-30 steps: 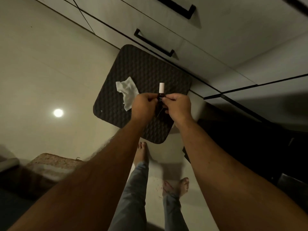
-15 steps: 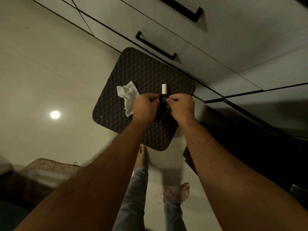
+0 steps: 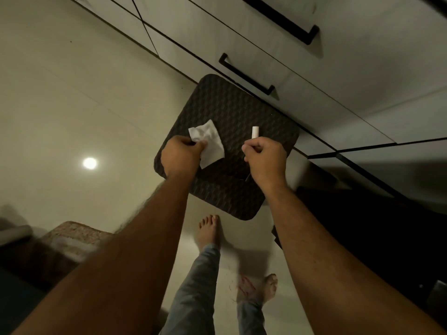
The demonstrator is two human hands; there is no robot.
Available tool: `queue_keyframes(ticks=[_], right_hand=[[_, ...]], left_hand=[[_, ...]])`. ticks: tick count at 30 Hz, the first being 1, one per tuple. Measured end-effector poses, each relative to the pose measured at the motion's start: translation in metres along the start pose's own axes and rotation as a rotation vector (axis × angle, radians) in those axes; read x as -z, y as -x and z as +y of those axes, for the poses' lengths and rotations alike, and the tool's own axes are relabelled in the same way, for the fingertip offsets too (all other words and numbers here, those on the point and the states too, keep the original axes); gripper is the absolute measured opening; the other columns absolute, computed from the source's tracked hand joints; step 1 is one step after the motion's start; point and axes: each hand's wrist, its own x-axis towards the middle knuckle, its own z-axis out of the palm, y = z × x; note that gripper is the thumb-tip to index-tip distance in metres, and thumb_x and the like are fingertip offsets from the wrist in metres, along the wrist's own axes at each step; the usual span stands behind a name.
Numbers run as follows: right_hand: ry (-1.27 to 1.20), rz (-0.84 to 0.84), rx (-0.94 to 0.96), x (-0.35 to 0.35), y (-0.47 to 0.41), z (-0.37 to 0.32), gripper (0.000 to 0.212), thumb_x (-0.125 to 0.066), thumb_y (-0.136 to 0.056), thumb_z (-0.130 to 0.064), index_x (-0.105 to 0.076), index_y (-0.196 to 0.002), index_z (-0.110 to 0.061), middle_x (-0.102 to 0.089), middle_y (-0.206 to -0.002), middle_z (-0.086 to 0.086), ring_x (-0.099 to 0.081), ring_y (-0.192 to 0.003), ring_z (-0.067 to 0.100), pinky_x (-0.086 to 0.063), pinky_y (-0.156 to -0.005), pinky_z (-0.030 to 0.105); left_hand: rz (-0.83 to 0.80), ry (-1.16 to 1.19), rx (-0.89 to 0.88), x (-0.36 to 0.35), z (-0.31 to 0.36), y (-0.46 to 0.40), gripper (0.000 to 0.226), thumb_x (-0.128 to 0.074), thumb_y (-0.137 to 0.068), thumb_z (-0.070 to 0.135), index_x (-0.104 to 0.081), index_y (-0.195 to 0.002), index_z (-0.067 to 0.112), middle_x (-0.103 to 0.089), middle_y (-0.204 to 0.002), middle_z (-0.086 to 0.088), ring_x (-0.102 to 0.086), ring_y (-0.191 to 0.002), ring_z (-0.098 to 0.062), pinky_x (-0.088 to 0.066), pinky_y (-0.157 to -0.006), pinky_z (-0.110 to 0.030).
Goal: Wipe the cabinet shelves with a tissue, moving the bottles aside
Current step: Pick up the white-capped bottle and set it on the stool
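One tissue [image 3: 208, 141] pinched by left fingers [image 3: 199, 144]; one bottle [image 3: 255, 132] gripped by right fingers [image 3: 251, 149].

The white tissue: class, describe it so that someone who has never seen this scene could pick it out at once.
Find the dark textured mat on the pale floor below the cabinet drawers. At its left side the left hand pinches the tissue, a crumpled white sheet. The only other white thing, the small bottle's cap above the right hand, is a stiff little cylinder.

Crumpled paper tissue [image 3: 207, 141]; ribbed matt mat [image 3: 232, 112]; glossy floor [image 3: 72, 105].
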Motion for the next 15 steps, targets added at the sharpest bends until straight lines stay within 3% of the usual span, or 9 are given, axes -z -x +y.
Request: queue_keyframes(ticks=[2,6,11,15], right_hand=[[-0.014,-0.013,0.005,0.001,0.006,0.000,0.014,-0.066,-0.092,-0.016,-0.073,-0.103,-0.012,-0.072,-0.095,0.001,-0.068,-0.087,0.012,-0.057,-0.084,0.032],[-0.056,-0.013,0.022,0.017,0.027,0.004,0.014,-0.066,-0.091,-0.016,-0.072,-0.104,-0.013,-0.071,-0.096,-0.001,-0.068,-0.085,0.011,-0.057,-0.077,0.024],[-0.132,-0.059,-0.017,0.058,0.067,0.014,0.019,-0.065,-0.092,-0.018,-0.068,-0.111,-0.016,-0.069,-0.096,-0.005,-0.067,-0.081,0.005,-0.050,-0.062,0.017],[-0.202,-0.070,-0.037,0.113,0.122,0.010,0.020,-0.063,-0.093,-0.018,-0.067,-0.112,-0.015,-0.069,-0.095,-0.002,-0.068,-0.082,0.007,-0.047,-0.055,0.015]], left_hand=[[-0.047,0.054,0.034,-0.004,0.001,0.001,0.025,-0.068,-0.086,0.041,-0.072,-0.081,0.017,-0.066,-0.070,0.002,-0.060,-0.061,-0.009,-0.046,-0.052,-0.024],[-0.076,0.119,0.101,-0.011,-0.001,0.009,0.020,-0.065,-0.088,0.024,-0.071,-0.084,0.005,-0.062,-0.075,-0.005,-0.060,-0.069,-0.017,-0.052,-0.063,-0.032],[-0.157,0.405,0.123,0.003,0.006,0.060,0.008,-0.063,-0.091,0.015,-0.063,-0.083,0.012,-0.059,-0.083,0.002,-0.060,-0.075,-0.010,-0.052,-0.064,-0.019],[-0.266,0.481,0.030,0.034,0.023,0.143,0.008,-0.065,-0.090,0.016,-0.066,-0.082,0.016,-0.065,-0.080,-0.003,-0.064,-0.068,-0.012,-0.054,-0.061,-0.022]])
